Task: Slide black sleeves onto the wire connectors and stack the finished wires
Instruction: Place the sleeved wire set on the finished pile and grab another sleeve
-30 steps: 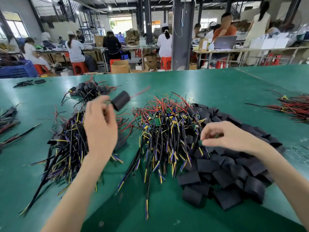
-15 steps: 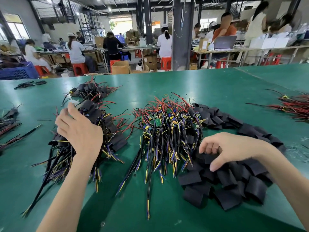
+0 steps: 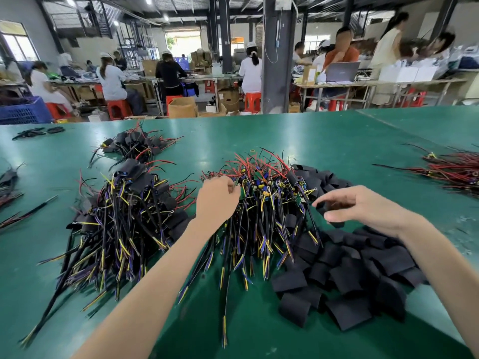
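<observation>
Left hand (image 3: 216, 200) now at wires (image 3: 269, 216), grip unclear

We cannot see the fingertips of the left hand (image 3: 216, 200): they curl down into the middle wire pile (image 3: 261, 216), and whether they grip a wire cannot be determined. The right hand (image 3: 363, 208) pinches 1 black sleeve (image 3: 330, 207), its outline mostly masked by thumb and fingers. The right forearm covers part of the sleeve heap (image 3: 350, 268). Both forearms run out of frame. The red wire bundle (image 3: 456, 172) is cropped by the right edge, the dark wire bundle (image 3: 9, 185) by the left. The small dark items (image 3: 36, 132) far left on the table (image 3: 337, 136) are too small to identify. The workers (image 3: 438, 45) at back right are blurred.
</observation>
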A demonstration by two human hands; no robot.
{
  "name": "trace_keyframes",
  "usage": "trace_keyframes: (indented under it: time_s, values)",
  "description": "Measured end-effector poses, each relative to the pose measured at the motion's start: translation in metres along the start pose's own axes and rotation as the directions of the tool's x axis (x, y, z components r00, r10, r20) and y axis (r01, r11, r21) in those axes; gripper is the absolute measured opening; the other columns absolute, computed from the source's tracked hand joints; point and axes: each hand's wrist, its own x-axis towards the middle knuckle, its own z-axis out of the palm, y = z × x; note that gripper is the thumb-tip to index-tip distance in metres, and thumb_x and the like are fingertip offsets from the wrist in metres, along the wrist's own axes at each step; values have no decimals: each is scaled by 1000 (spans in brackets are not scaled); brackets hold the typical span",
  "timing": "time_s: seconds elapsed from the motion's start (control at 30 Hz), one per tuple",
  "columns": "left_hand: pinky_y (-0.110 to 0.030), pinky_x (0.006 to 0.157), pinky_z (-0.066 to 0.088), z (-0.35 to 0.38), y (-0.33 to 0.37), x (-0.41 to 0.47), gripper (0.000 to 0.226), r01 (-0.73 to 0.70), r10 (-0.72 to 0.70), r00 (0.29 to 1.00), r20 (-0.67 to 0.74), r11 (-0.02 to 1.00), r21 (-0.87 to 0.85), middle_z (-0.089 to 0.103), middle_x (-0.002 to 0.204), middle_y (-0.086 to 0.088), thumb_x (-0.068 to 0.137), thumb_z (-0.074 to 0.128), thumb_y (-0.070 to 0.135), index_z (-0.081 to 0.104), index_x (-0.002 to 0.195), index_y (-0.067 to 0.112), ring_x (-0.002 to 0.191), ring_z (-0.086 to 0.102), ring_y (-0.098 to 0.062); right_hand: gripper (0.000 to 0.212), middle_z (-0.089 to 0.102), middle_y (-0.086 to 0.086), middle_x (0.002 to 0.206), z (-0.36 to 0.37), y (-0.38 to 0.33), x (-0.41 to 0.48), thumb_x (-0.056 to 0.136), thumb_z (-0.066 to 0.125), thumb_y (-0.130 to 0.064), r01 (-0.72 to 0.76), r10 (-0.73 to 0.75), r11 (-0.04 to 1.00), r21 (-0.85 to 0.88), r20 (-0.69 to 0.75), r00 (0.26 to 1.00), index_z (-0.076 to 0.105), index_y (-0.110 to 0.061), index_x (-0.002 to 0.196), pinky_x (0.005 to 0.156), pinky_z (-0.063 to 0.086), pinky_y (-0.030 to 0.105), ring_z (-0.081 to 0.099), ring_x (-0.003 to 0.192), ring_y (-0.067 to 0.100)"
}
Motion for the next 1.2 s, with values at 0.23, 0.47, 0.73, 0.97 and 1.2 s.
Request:
trace_keyframes:
  time_s: [0.23,0.47,0.73,0.97,1.2]
  values:
    - [-41,90,45,23,21,24,56,127,-120,991,-51,981,146,64,97,-14,85,49,60,67,88,7,100,55,-32,30,69,9,104,20,8,12,72,78,-10,-10,3,999,-48,-139,990,72,-20,99,88,47,27,61,88,13]
    - [-32,69,49,18,27,15,33,48,-40,993,-109,997,66,60,63,-6,88,55,32,53,61,13,68,57,-28,30,69,-11,85,28,5,14,69,80,-17,22,-26,999,-23,-197,980,72,-27,96,85,45,25,60,79,5]
    - [-10,76,36,-21,52,17,24,73,-233,956,-177,776,-627,62,97,6,91,58,18,64,112,7,91,56,-9,31,66,2,86,30,0,13,71,77,-11,85,-66,994,69,-246,967,70,-19,101,70,46,14,58,70,9]
    - [-17,46,36,-95,75,10,22,-117,-84,984,-155,351,-929,65,80,0,96,36,-2,55,96,8,50,48,-6,33,67,9,82,35,-1,13,74,75,-10,105,-91,993,43,-254,963,69,-16,106,76,44,21,57,69,10]
    - [-19,66,31,-108,48,-23,25,-418,345,889,-303,881,-222,57,85,11,96,46,31,64,96,15,74,45,-4,33,67,4,89,40,4,15,71,79,-18,97,-94,995,-2,-282,955,70,-27,101,85,45,29,58,78,13]
